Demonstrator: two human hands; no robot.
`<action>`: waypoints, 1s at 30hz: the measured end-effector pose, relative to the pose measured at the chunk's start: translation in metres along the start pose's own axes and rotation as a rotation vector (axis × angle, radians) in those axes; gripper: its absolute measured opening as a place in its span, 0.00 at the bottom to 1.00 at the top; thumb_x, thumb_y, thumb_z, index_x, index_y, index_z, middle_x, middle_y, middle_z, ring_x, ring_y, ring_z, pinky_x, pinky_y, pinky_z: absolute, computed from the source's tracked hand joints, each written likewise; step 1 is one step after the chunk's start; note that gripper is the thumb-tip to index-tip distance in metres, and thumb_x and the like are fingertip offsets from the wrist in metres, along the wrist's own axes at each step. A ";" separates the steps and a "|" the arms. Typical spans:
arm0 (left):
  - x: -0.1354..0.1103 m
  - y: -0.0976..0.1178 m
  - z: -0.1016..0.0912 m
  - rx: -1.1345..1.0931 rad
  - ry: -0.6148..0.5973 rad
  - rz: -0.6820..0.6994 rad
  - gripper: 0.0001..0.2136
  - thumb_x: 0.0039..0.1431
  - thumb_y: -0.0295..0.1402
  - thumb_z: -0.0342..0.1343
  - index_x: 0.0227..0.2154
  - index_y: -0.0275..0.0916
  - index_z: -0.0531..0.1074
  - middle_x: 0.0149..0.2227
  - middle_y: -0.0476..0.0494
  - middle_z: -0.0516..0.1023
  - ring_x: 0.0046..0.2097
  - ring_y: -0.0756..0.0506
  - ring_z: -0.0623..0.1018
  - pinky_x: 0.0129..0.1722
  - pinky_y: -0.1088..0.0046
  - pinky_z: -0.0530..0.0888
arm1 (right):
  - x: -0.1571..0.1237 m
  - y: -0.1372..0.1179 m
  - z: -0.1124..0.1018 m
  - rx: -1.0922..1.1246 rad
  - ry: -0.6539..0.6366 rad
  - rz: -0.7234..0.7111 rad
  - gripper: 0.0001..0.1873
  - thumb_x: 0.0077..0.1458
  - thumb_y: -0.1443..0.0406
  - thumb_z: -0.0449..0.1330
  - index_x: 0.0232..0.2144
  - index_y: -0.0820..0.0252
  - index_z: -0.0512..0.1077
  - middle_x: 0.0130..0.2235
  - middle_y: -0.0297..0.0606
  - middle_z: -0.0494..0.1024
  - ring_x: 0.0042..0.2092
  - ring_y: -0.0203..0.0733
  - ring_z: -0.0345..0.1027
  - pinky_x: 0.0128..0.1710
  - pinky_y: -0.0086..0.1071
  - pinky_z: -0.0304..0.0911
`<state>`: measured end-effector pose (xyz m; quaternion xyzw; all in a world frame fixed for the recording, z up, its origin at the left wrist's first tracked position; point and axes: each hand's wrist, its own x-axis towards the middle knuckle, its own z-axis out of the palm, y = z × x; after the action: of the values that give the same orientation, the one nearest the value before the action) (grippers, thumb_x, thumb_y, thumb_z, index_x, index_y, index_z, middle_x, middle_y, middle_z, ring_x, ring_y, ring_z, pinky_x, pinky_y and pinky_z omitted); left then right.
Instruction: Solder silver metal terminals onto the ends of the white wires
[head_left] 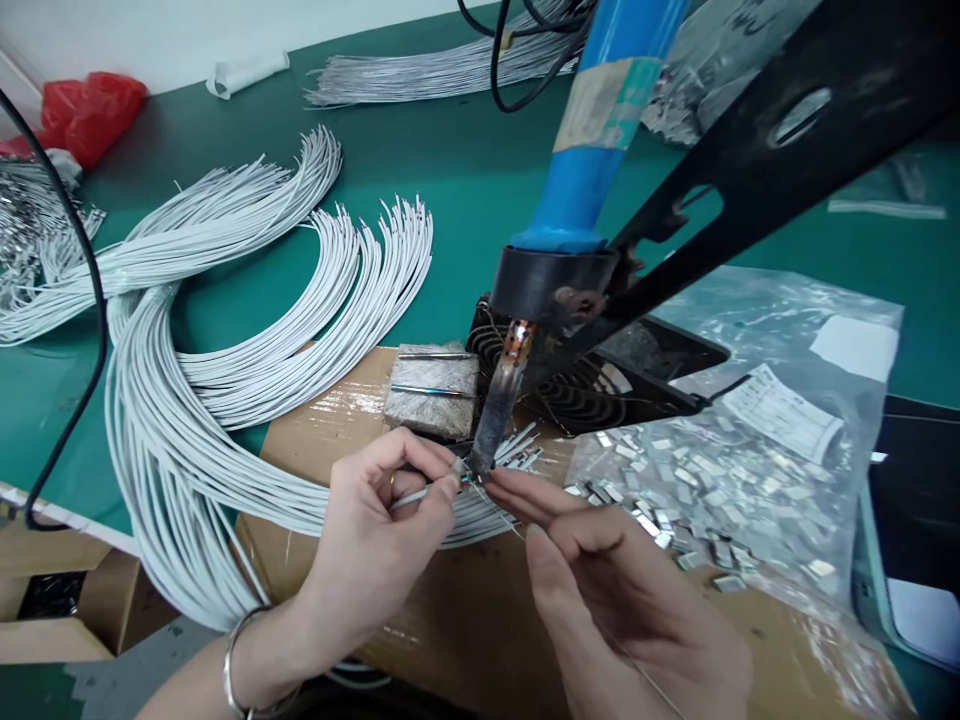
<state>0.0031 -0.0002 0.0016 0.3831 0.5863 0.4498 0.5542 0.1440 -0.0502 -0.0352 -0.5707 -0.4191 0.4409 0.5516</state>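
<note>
both hands sit low at the middle of the view, wrists angled inward so the fingertips nearly meet. the left hand, with a gold-coloured ring on one finger and a thin silver bangle at the wrist, is curled, its thumb and fingers pressed together and pinching a white insulated wire near its stripped end. the right hand is turned palm-up, its thumb and forefinger pinching a thin metal wire that runs out below the hand, its fine tip reaching toward the left hand's pinch. both wire ends meet right at the foot of a soldering iron's dark, scorched metal tip - whether they touch it is too small to tell. the iron slants down from a blue handle wrapped in worn tape, through a black collar, and is held by a black metal bracket. just behind the tip, a rough grey block carries two slim metal rods and sits on a corrugated cardboard sheet - beside it, a clear plastic bag holds many small silvery metal tabs. long curved bundles of white wire sweep across the green work mat, passing under the left hand.
</note>
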 end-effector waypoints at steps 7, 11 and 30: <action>0.002 0.006 0.000 -0.014 0.002 -0.017 0.06 0.48 0.24 0.66 0.22 0.33 0.74 0.32 0.45 0.79 0.21 0.59 0.62 0.20 0.84 0.59 | 0.003 -0.005 0.002 0.017 0.003 -0.004 0.13 0.65 0.67 0.65 0.27 0.54 0.72 0.50 0.36 0.88 0.51 0.38 0.85 0.52 0.21 0.75; 0.001 0.008 0.001 -0.019 0.012 -0.015 0.06 0.49 0.24 0.66 0.22 0.33 0.74 0.32 0.44 0.79 0.21 0.59 0.62 0.20 0.84 0.58 | 0.003 -0.009 0.003 0.038 0.013 -0.007 0.12 0.65 0.67 0.65 0.27 0.54 0.73 0.50 0.38 0.88 0.50 0.41 0.85 0.51 0.24 0.78; 0.000 0.010 0.001 -0.011 -0.011 -0.023 0.07 0.49 0.24 0.66 0.23 0.33 0.73 0.32 0.44 0.79 0.21 0.59 0.61 0.20 0.83 0.57 | 0.006 -0.014 0.008 0.059 0.100 0.063 0.14 0.53 0.59 0.75 0.26 0.56 0.75 0.48 0.49 0.88 0.51 0.57 0.85 0.50 0.42 0.82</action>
<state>0.0041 0.0027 0.0117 0.3758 0.5850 0.4446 0.5647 0.1381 -0.0421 -0.0219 -0.5884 -0.3597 0.4412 0.5742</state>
